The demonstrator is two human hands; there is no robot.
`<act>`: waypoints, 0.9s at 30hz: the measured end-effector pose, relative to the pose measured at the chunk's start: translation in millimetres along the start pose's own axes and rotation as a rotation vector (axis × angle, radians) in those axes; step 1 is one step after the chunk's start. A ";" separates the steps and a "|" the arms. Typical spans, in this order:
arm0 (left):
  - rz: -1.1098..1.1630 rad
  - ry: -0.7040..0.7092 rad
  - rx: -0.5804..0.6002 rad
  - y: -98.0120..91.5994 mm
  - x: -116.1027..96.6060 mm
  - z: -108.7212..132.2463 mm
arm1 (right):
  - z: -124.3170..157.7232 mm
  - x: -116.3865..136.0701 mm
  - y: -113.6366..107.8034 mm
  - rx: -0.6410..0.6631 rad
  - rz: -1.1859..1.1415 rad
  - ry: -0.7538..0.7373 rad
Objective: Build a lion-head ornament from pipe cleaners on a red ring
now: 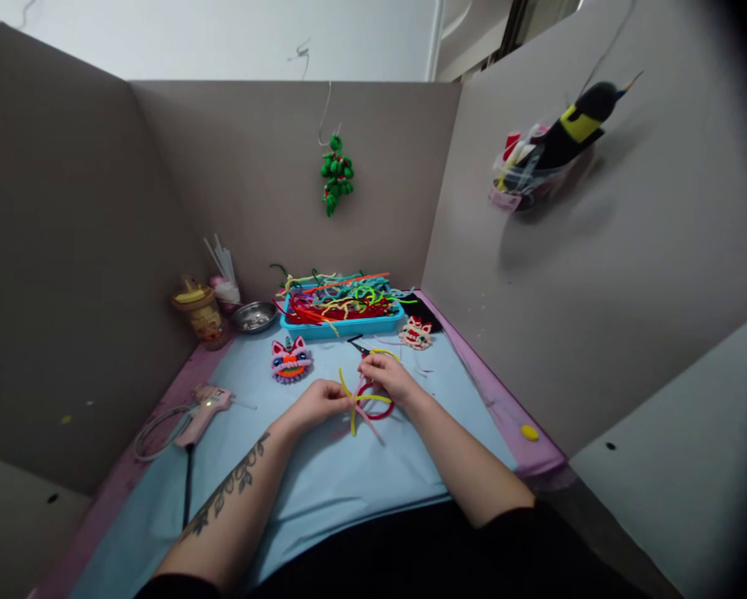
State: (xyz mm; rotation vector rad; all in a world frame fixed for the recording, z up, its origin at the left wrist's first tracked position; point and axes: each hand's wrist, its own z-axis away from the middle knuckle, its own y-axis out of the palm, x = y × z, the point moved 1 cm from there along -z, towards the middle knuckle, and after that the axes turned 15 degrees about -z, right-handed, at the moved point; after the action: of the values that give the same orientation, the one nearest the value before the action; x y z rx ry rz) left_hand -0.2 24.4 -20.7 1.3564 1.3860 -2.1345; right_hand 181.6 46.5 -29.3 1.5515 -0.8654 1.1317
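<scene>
My left hand [327, 400] pinches the spot where several pipe cleaners cross above the blue cloth. Among them are a yellow pipe cleaner [353, 423] and a pink pipe cleaner [369, 422]. With its fingertips, my right hand [386, 373] grips the upper end of the pink one. Below the right palm a red ring [387, 411] of pipe cleaner lies partly behind the crossed strands. Scissors [359, 346] with dark blades rest just beyond the right fingers. A lilac lion-head figure [291, 361] sits up and to the left of my hands.
A blue basket [317, 332] heaped with coloured pipe cleaners stands at the back, beside a metal bowl [254, 317] and a lidded cup [204, 317]. A pink glue gun [204, 413] with its cable lies left. A pale lion-head figure [416, 333] sits right. Grey partitions enclose the table.
</scene>
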 end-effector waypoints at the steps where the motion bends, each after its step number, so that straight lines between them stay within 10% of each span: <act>1: -0.008 0.002 0.007 0.1 -0.8 0.2 | -0.3 -0.5 -0.1 0.006 0.002 -0.010; 17: -0.114 -0.005 -0.075 2.8 1.4 -1.6 | 5.5 -0.4 11.2 -0.181 0.421 -0.341; 27: -0.009 -0.111 -0.273 -9.4 4.3 -2.6 | -2.5 6.4 -7.5 -0.086 0.213 -0.158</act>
State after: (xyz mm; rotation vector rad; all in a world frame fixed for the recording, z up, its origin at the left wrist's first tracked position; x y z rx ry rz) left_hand -7.0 32.5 -18.9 1.1131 1.5715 -1.9087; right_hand 189.8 50.9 -25.4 1.5187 -1.1939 1.1155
